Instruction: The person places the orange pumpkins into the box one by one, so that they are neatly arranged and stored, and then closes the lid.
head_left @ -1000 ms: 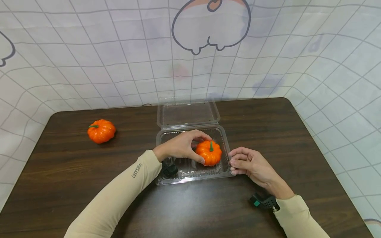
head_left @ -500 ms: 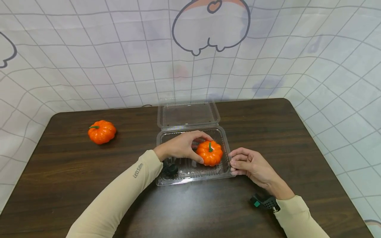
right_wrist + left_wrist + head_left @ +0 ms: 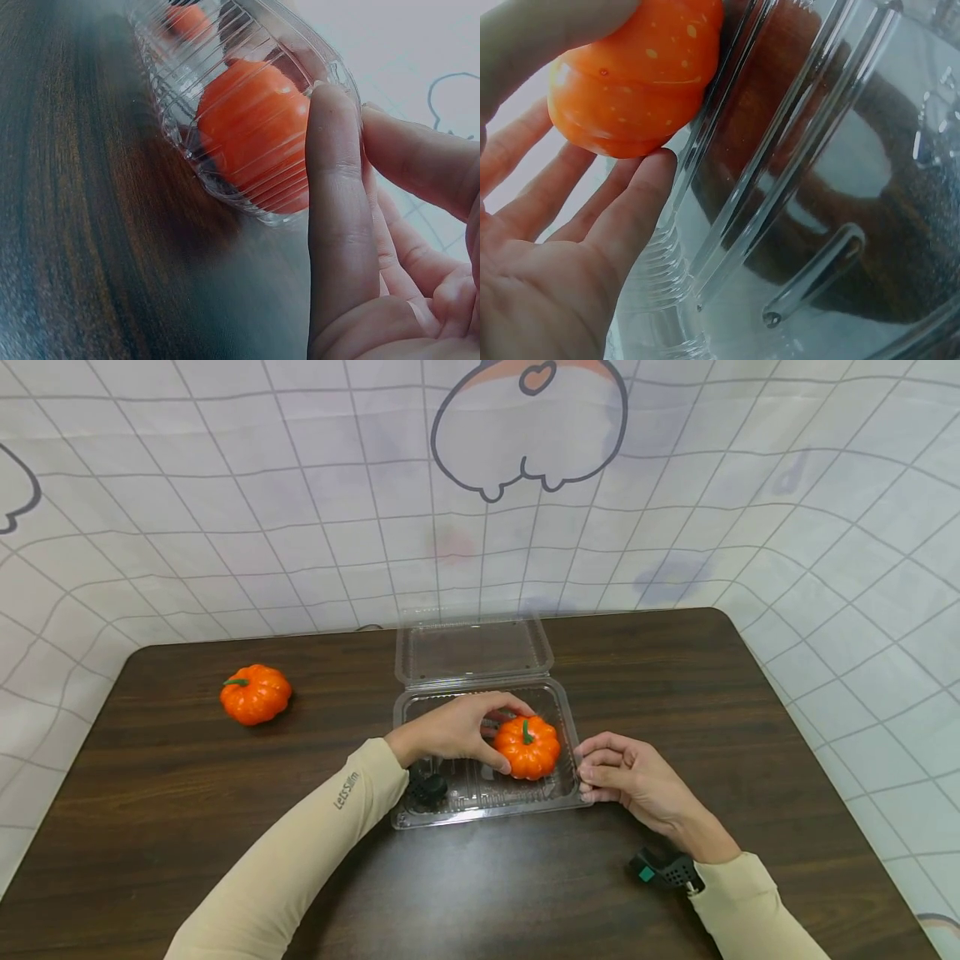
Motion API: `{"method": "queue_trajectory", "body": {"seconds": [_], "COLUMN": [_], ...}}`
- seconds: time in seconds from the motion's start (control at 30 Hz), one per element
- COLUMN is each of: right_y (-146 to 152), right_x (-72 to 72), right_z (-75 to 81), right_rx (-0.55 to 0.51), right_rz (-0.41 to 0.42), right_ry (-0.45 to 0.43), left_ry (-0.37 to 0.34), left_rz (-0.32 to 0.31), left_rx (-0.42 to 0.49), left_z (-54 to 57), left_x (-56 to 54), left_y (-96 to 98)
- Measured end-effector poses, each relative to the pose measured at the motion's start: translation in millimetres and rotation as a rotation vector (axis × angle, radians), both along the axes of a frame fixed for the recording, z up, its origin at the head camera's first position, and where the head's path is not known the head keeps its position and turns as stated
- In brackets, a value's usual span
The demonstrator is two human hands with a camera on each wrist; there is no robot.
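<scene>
White grid-print backdrop (image 3: pixel 337 485) behind a dark wood surface (image 3: pixel 660 677). Head cam gets the layout: clear plastic container (image 3: pixel 487 815) w/ its lid (image 3: pixel 472 647) laid back, 2nd pumpkin (image 3: pixel 257 695) well apart, off to the left. L wrist cam adds pale specks on the orange pumpkin (image 3: pixel 527 748); R wrist cam sees it thru the ribbed side wall, an angle the head cam doesn't give. L hand (image 3: pixel 468 724) is partly spread, thumb & fingers curled round the orange pumpkin's left side. R hand (image 3: pixel 637 781) pinches the container's right rim btwn thumb & finger. Orange pumpkin's in the container's right half, touching the L hand, near the R hand w/ the wall btwn.
</scene>
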State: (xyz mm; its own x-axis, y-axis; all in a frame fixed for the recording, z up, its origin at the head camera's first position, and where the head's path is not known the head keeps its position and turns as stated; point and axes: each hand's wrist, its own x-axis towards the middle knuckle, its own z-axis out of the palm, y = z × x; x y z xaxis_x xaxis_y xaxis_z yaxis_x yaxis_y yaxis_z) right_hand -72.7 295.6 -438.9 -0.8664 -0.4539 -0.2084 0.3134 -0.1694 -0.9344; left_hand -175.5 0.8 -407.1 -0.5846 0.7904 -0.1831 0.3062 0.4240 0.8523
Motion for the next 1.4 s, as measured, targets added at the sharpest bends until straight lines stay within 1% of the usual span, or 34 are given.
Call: {"method": "queue_trajectory", "body": {"seconds": [0.13, 0.23, 0.3, 0.37, 0.53, 0.67, 0.87, 1.0, 1.2, 1.4], "right_y": [0, 0, 0, 0, -1, -3, -2, 0, 0, -2], "right_x": [0.0, 0.1, 0.0, 0.1, -0.5, -0.8, 0.3, 1.8, 1.8, 1.5], "right_z": [1.4, 1.5, 1.3, 0.7, -0.4, 0.3, 1.8, 2.1, 0.1, -1.7], "right_rx": [0.005, 0.007, 0.006, 0.004, 0.003, 0.007, -0.001, 0.001, 0.012, 0.011], "right_rz": [-0.002, -0.003, -0.002, 0.001, 0.008, 0.005, 0.012, 0.012, 0.012, 0.018], "right_ry": [0.001, 0.002, 0.003, 0.004, 0.007, 0.010, 0.007, 0.012, 0.018, 0.019], "left_ry": [0.013, 0.038, 0.059, 0.065, 0.033, 0.048, 0.082, 0.121, 0.183, 0.212], "left_rz": [-0.001, -0.007, -0.011, -0.014, -0.006, 0.000, 0.009, 0.042, 0.134, 0.191], "left_rx": [-0.017, -0.035, -0.049, -0.052, -0.017, 0.000, 0.008, 0.030, 0.076, 0.067], "left_z": [4.2, 7.1, 7.7, 8.2, 11.9, 18.5, 33.8, 42.7, 50.4, 57.8], "left_x": [1.1, 2.0, 2.0, 2.2, 3.1, 3.2, 2.4, 1.7, 3.3, 5.3], "left_y": [0.2, 0.7, 0.9, 0.6, -4.3, -10.5, -19.0, -25.5, -40.8, -61.8]}}
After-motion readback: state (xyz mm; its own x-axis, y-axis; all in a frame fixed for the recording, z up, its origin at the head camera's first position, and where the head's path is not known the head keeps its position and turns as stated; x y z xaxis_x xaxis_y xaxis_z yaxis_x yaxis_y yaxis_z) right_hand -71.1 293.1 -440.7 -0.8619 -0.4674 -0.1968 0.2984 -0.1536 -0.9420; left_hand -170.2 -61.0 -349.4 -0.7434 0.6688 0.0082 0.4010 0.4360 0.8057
